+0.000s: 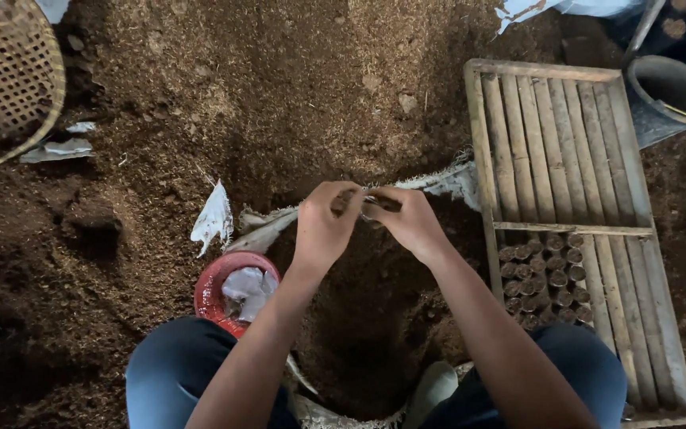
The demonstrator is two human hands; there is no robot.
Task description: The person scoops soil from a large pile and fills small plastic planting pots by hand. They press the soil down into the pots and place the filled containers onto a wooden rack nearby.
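Observation:
My left hand [323,225] and my right hand [411,222] meet over a pile of brown soil, fingertips pinched together on a small pale plastic bag [365,200] held between them. Below the hands lies a heap of dark soil [367,310] on a woven sack between my knees. A red bowl [214,282] with crumpled pale plastic bags [248,290] inside sits by my left knee.
A wooden slatted tray [557,159] lies at the right, holding several small soil-filled bags [545,278] in its lower part. A woven basket [5,79] is at the top left, a grey bucket [668,91] at the top right. Loose soil [240,95] covers the ground.

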